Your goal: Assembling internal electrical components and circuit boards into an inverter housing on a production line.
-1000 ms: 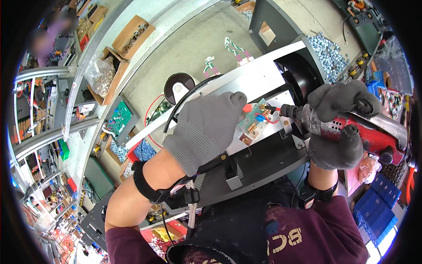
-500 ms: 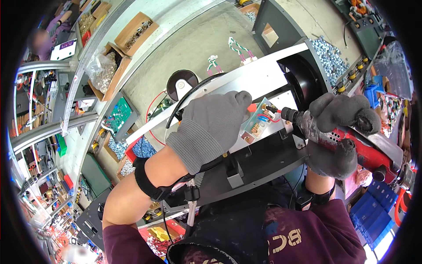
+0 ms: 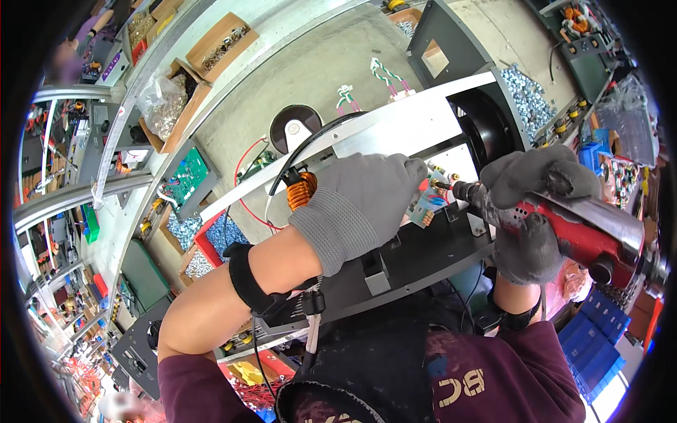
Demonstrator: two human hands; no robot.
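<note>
My left hand (image 3: 370,201), in a grey glove, lies flat over a small green circuit board (image 3: 423,211) inside an open dark metal chassis (image 3: 416,264), holding it down. A copper coil (image 3: 301,190) shows just left of that hand. My right hand (image 3: 536,211), in a darker grey glove, grips a red and black power screwdriver (image 3: 592,236). Its bit (image 3: 441,185) points left and touches the board's top edge, next to my left fingertips. A white metal panel (image 3: 395,134) stands behind the chassis.
A grey worktable (image 3: 310,77) holds wire bundles (image 3: 384,74), a round black part (image 3: 295,127) and a green circuit board (image 3: 185,180). Cardboard boxes of parts (image 3: 218,46) line the far edge. A pile of screws (image 3: 525,99) lies at right, blue bins (image 3: 592,331) below.
The screwdriver has shifted slightly left and its bit now meets the board. My left hand has stayed on the board, and the view has swung a little.
</note>
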